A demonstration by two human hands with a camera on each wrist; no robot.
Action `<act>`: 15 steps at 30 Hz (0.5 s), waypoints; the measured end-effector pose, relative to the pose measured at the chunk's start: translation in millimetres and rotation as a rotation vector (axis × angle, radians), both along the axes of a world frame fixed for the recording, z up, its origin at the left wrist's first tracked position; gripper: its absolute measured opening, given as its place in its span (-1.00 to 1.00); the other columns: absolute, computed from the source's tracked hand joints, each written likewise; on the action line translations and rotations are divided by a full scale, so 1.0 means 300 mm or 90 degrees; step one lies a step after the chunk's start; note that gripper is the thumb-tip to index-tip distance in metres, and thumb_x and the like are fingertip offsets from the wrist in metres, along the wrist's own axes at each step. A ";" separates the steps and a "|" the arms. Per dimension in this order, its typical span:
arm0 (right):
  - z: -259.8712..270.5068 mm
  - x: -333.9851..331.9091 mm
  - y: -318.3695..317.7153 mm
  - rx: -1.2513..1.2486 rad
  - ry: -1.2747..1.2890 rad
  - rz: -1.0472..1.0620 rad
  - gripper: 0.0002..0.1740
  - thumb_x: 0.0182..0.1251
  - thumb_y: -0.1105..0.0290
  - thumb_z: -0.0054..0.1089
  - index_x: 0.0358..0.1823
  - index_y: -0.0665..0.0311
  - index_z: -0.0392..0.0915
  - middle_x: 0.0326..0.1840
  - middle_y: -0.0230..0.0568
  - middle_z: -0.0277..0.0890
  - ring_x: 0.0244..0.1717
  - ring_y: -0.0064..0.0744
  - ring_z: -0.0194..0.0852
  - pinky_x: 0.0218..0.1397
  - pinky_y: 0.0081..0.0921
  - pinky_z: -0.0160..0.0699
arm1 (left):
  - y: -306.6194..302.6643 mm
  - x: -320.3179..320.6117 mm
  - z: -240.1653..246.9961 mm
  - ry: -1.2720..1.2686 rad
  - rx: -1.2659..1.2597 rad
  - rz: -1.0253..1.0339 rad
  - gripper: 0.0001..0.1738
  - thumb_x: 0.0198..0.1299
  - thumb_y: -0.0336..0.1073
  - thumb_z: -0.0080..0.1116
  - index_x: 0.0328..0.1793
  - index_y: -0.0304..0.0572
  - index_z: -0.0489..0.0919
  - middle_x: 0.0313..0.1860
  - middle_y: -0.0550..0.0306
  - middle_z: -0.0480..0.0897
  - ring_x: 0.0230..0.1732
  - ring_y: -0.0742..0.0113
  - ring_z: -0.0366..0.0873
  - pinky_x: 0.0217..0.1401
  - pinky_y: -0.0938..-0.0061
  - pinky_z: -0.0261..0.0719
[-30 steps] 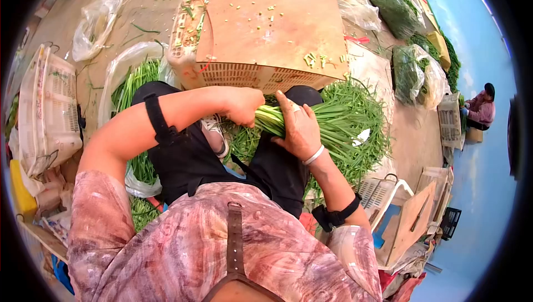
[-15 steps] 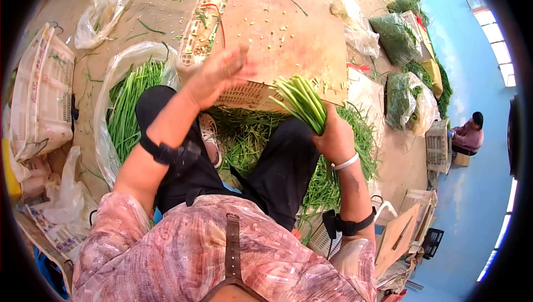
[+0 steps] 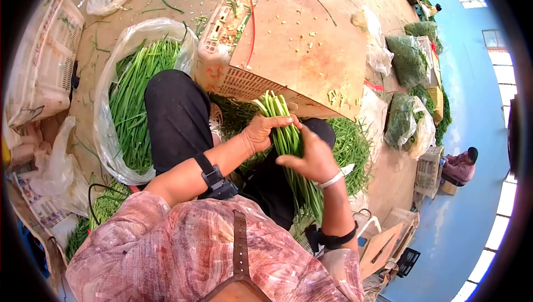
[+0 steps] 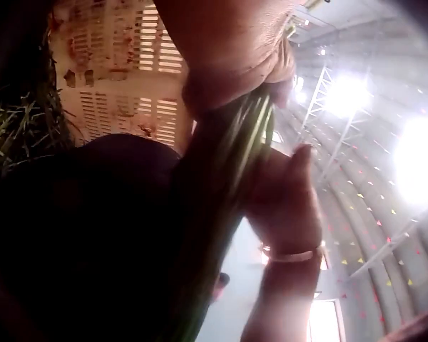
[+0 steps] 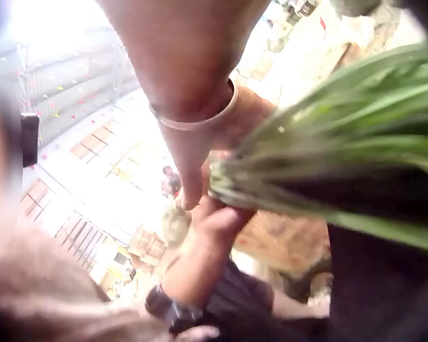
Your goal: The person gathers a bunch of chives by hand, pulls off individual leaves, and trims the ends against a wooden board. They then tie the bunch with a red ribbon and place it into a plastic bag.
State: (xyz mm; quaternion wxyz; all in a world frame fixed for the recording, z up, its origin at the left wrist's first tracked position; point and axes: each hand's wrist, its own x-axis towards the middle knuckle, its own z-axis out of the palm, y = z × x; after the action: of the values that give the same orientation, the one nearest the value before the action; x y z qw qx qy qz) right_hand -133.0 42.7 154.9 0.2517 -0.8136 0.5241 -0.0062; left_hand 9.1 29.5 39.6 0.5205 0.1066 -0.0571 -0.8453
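Over the lap, my left hand [image 3: 261, 131] grips a bunch of chives [image 3: 287, 142] just below its pale stalk ends, thumb across the front. The stalk ends point up and away from me, and the green leaves hang down toward the lap. My right hand [image 3: 315, 156] lies along the right side of the bunch, thumb spread over the leaves and fingertips close to the left thumb. The left wrist view shows the right hand [image 4: 289, 203] beside the dark stalks with its thumb up. Blurred leaves [image 5: 357, 135] fill the right side of the right wrist view.
Ahead stands an upturned plastic crate with a board [image 3: 300, 30] on top, scattered with small cut pieces. A clear plastic bag [image 3: 102, 118] of chives sits by the left knee. Loose greens [image 3: 355, 152] lie by the right knee. A white crate [image 3: 47, 52] stands farther left.
The left hand left the stalks, swung free over the board's near edge, and now grips the bunch. The right hand first held it sideways, then lifted it upright; its thumb is now spread.
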 end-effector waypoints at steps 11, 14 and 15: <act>-0.093 0.159 -0.349 0.116 -0.243 0.293 -0.57 0.16 0.20 0.16 -0.07 0.41 0.52 -0.15 0.10 0.56 -0.10 -0.14 0.56 -0.05 -0.41 0.49 | -0.052 -0.031 -0.065 0.092 -0.111 -0.169 -0.53 -0.12 -0.42 0.29 0.01 -0.31 0.49 -0.12 -0.05 0.59 -0.04 0.02 0.54 0.17 0.15 0.45; -0.102 0.145 -0.340 0.201 -0.248 0.177 -0.69 0.11 0.27 0.18 -0.24 0.38 0.61 -0.31 0.02 0.60 -0.29 -0.20 0.61 -0.15 -0.41 0.54 | -0.050 0.014 -0.057 0.098 -0.045 -0.187 -0.49 -0.15 -0.41 0.36 0.01 -0.26 0.50 -0.06 0.01 0.58 0.01 0.08 0.54 0.17 0.15 0.46; -0.105 0.133 -0.355 0.210 -0.246 0.172 -0.72 0.10 0.29 0.18 -0.28 0.38 0.62 -0.36 0.01 0.60 -0.34 -0.21 0.61 -0.19 -0.41 0.54 | -0.050 0.023 -0.055 0.098 -0.019 -0.167 -0.50 -0.14 -0.42 0.36 0.02 -0.23 0.50 -0.06 0.04 0.59 0.01 0.10 0.54 0.16 0.16 0.48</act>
State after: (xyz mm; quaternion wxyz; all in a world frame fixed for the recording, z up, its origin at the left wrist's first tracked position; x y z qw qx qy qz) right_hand -93.1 -63.7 123.4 0.4743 -0.8078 0.3473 -0.0426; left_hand 16.0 14.5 23.2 0.4097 0.0252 -0.0428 -0.9108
